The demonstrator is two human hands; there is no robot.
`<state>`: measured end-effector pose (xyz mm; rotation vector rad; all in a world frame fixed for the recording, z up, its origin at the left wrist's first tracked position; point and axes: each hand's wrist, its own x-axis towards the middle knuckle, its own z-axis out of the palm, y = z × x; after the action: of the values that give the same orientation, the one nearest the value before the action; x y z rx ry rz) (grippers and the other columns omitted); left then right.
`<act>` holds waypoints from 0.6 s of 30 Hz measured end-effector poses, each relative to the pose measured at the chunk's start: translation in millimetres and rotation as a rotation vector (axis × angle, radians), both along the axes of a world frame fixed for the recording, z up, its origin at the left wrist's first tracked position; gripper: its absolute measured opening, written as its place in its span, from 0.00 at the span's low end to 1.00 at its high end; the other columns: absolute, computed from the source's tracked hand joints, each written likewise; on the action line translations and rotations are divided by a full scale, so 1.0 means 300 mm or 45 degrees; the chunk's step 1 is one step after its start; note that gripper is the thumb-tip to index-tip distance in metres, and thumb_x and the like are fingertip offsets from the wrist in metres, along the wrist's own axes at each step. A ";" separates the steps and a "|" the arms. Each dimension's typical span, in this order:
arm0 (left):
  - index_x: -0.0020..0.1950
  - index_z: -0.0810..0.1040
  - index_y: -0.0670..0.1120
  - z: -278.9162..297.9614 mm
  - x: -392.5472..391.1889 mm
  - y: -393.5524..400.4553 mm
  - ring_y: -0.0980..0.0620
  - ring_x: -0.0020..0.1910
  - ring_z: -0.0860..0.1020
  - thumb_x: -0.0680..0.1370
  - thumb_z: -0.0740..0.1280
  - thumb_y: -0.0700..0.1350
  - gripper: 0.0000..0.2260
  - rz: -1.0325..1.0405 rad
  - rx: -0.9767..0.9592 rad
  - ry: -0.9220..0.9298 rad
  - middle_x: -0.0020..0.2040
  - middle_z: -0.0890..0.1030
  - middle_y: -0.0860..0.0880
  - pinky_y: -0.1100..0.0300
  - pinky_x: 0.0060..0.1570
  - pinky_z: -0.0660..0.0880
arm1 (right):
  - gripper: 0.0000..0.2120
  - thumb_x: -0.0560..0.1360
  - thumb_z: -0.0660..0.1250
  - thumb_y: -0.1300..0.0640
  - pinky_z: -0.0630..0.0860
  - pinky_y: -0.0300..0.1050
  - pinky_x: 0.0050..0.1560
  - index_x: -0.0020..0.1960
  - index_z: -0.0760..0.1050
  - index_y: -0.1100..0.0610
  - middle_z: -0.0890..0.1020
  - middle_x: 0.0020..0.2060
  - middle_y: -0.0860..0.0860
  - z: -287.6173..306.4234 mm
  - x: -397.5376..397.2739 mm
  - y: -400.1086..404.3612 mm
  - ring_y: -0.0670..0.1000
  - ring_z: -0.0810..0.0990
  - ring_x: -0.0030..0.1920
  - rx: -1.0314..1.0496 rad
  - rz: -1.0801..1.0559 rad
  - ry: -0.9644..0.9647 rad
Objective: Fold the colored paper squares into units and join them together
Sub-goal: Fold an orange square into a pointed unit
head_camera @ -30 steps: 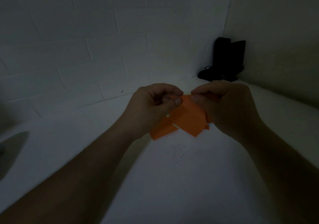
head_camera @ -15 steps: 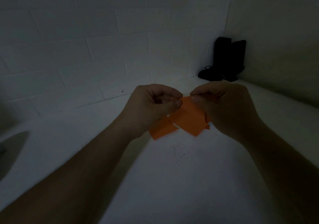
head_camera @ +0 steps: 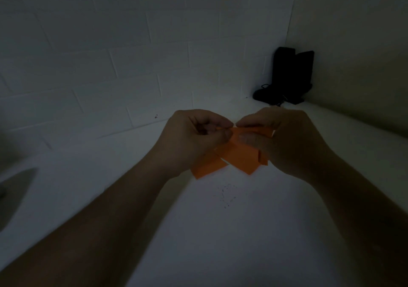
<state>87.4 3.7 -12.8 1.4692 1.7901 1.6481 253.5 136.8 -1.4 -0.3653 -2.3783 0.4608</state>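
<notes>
Head view showed both hands raised above the white surface (head_camera: 220,231), pinching folded orange paper units (head_camera: 238,158) between them. Left hand (head_camera: 194,138) curled thumb and fingers onto the upper left edge; right hand (head_camera: 284,140) pinched the top right. Most paper hung below the grip, its lower corners free.

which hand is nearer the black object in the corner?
Right. The right hand sits just below the black object in the wall corner; the left hand is farther to the left, both pinching the orange paper.
</notes>
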 end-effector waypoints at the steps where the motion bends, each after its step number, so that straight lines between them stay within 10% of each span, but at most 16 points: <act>1: 0.50 0.87 0.47 0.001 0.000 0.001 0.40 0.44 0.86 0.75 0.77 0.38 0.06 0.006 0.004 -0.036 0.42 0.87 0.42 0.41 0.52 0.82 | 0.12 0.73 0.74 0.52 0.70 0.25 0.49 0.56 0.83 0.47 0.81 0.46 0.38 -0.005 -0.001 0.004 0.35 0.78 0.47 -0.057 -0.011 0.030; 18: 0.49 0.86 0.45 0.009 0.000 0.010 0.47 0.39 0.84 0.74 0.76 0.34 0.07 -0.006 0.041 -0.236 0.42 0.86 0.37 0.46 0.51 0.82 | 0.09 0.72 0.77 0.56 0.77 0.35 0.45 0.43 0.82 0.41 0.84 0.41 0.37 -0.025 -0.031 0.001 0.37 0.81 0.47 -0.511 -0.003 0.327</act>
<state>87.4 6.7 -10.0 1.2851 1.6666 1.7556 244.3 137.2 -8.8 -0.4572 -2.0295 0.9303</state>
